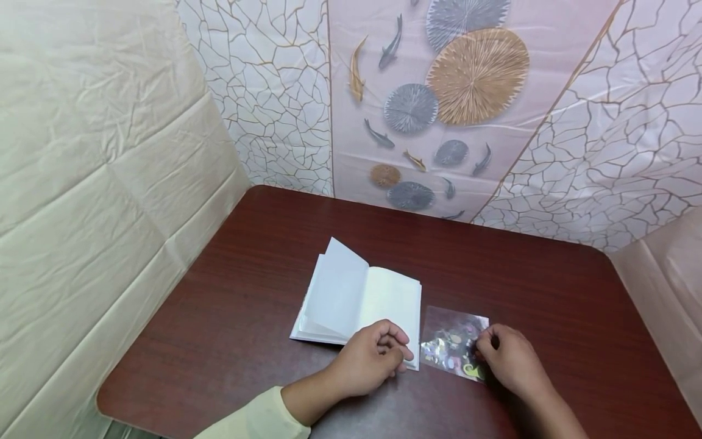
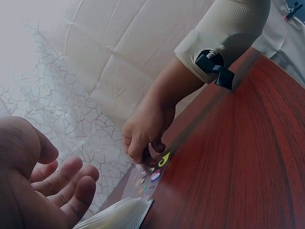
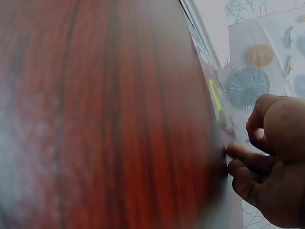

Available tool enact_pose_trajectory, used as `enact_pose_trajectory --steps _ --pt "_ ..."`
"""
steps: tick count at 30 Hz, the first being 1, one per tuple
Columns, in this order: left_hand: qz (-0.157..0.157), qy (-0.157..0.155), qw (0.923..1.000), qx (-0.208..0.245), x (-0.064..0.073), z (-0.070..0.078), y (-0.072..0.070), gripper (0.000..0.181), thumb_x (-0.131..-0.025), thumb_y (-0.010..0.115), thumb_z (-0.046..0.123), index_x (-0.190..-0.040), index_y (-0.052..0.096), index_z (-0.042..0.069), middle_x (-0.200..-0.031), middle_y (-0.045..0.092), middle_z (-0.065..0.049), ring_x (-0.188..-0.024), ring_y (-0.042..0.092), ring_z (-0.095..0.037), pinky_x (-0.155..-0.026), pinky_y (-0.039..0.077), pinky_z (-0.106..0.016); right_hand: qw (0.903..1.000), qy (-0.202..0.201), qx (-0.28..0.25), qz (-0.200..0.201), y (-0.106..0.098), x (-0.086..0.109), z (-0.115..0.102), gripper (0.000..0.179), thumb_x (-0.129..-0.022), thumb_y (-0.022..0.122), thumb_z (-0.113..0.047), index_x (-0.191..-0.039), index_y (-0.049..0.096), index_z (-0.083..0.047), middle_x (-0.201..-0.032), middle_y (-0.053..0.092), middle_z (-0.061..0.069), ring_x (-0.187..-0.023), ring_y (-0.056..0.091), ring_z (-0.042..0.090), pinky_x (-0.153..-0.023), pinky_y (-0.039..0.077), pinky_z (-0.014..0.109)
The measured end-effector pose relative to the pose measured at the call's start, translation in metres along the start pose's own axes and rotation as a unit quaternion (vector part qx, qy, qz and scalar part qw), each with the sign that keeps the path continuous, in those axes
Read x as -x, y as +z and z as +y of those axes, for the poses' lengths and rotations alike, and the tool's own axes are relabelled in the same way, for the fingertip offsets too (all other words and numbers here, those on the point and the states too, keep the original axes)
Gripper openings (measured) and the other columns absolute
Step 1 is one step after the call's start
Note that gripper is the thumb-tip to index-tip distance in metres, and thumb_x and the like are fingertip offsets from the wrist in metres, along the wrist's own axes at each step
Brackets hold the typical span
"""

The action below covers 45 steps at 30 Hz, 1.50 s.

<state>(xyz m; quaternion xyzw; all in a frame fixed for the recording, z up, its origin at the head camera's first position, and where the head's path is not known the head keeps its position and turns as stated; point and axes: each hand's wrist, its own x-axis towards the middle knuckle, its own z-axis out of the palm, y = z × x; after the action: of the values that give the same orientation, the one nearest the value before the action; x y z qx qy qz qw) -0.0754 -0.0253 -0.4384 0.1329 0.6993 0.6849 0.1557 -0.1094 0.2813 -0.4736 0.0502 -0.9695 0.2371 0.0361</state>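
A notebook lies spread on the table with blank white pages, one left leaf lifting at its top corner. Over the lower part of its right page hovers my left hand, fingers loosely curled around nothing. Just right of the notebook is a clear sticker sheet with small colourful stickers, a yellow one near its lower right corner. My right hand pinches at the sheet's right edge, thumb and forefinger bent together. In the left wrist view, the right hand's fingertips cover part of the sheet.
The dark red wooden table has rounded corners. Behind it hangs a patterned cloth with fish and round leaf prints. Cream fabric borders the left side. A black strap mount sits on the right sleeve.
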Motion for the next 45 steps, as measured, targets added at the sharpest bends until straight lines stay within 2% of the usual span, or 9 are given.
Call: enact_pose_trajectory --steps 5,8,10,14,19,26,28,38,45 --pt "-0.003 0.003 1.0 -0.009 -0.001 0.0 0.002 0.014 -0.094 0.055 -0.003 -0.105 0.063 0.0 -0.087 0.074 0.0 -0.072 0.07 -0.023 -0.059 0.05 -0.02 0.9987 -0.027 -0.018 0.04 -0.001 0.005 -0.006 0.016 -0.092 0.061 -0.003 -0.08 0.056 -0.013 -0.132 0.058 0.029 -0.124 0.047 0.052 -0.093 0.041 0.058" --pt "-0.005 0.009 0.9996 -0.028 -0.002 0.0 0.004 0.014 -0.096 0.055 0.002 -0.105 0.066 0.002 -0.087 0.074 0.001 -0.07 0.068 -0.016 -0.06 0.051 -0.021 0.9906 -0.083 -0.042 0.101 0.001 0.009 -0.016 0.019 -0.086 0.065 0.003 -0.082 0.057 -0.013 -0.131 0.058 0.02 -0.122 0.049 0.043 -0.086 0.04 0.041" --pt "-0.007 0.012 0.9991 -0.039 -0.002 0.0 0.005 0.014 -0.098 0.056 0.007 -0.104 0.068 0.004 -0.087 0.073 0.001 -0.068 0.067 -0.014 -0.06 0.052 -0.022 0.9767 -0.143 -0.054 0.151 0.003 0.011 -0.025 0.021 -0.082 0.067 0.006 -0.081 0.058 -0.013 -0.125 0.062 0.015 -0.116 0.053 0.036 -0.079 0.039 0.031" --pt "-0.015 0.014 0.9989 -0.041 -0.003 0.0 0.01 0.014 -0.101 0.061 0.018 -0.101 0.071 0.007 -0.084 0.071 0.002 -0.063 0.064 -0.012 -0.057 0.051 -0.023 0.9429 -0.247 -0.068 0.214 0.003 0.016 -0.048 0.005 -0.087 0.063 -0.007 -0.083 0.061 -0.01 -0.118 0.064 0.013 -0.101 0.057 0.026 -0.066 0.044 0.02" --pt "-0.023 0.013 0.9989 -0.039 -0.004 0.002 0.015 0.019 -0.102 0.062 0.026 -0.093 0.073 0.012 -0.079 0.069 -0.001 -0.059 0.061 -0.011 -0.054 0.047 -0.021 0.8966 -0.339 -0.047 0.281 0.001 0.019 -0.075 0.035 -0.103 0.048 -0.032 -0.081 0.062 -0.007 -0.105 0.066 0.013 -0.089 0.06 0.025 -0.06 0.05 0.025" --pt "-0.06 -0.025 0.9943 0.085 -0.002 0.007 0.018 0.038 -0.105 0.058 0.026 -0.094 0.07 -0.008 -0.073 0.064 0.001 -0.056 0.053 -0.007 -0.05 0.039 -0.02 0.7914 -0.495 -0.055 0.355 -0.007 0.016 -0.112 0.038 -0.105 0.053 -0.022 -0.075 0.061 -0.001 -0.086 0.063 0.014 -0.074 0.059 0.026 -0.065 0.051 0.026" --pt "-0.074 -0.04 0.9899 0.114 -0.001 0.008 0.018 0.04 -0.105 0.058 0.025 -0.095 0.066 -0.013 -0.073 0.062 0.002 -0.056 0.052 -0.007 -0.049 0.037 -0.02 0.772 -0.519 -0.061 0.362 -0.008 0.016 -0.118 0.037 -0.105 0.055 -0.02 -0.074 0.061 -0.001 -0.084 0.062 0.013 -0.071 0.059 0.026 -0.069 0.052 0.027" --pt "-0.101 -0.056 0.9849 0.129 0.001 0.009 0.012 0.032 -0.096 0.059 0.011 -0.104 0.06 -0.02 -0.074 0.062 0.002 -0.058 0.053 -0.007 -0.049 0.039 -0.019 0.7447 -0.555 -0.076 0.363 -0.01 0.015 -0.126 0.034 -0.103 0.058 -0.017 -0.074 0.064 -0.001 -0.079 0.065 0.012 -0.066 0.061 0.024 -0.061 0.053 0.027" --pt "-0.127 -0.08 0.9807 0.126 0.001 0.008 0.008 0.038 -0.103 0.055 0.021 -0.099 0.063 -0.016 -0.073 0.062 0.001 -0.056 0.052 -0.006 -0.046 0.037 -0.018 0.7354 -0.563 -0.08 0.369 -0.008 0.014 -0.125 0.034 -0.103 0.059 -0.016 -0.072 0.063 -0.001 -0.079 0.064 0.012 -0.066 0.06 0.024 -0.058 0.051 0.026"
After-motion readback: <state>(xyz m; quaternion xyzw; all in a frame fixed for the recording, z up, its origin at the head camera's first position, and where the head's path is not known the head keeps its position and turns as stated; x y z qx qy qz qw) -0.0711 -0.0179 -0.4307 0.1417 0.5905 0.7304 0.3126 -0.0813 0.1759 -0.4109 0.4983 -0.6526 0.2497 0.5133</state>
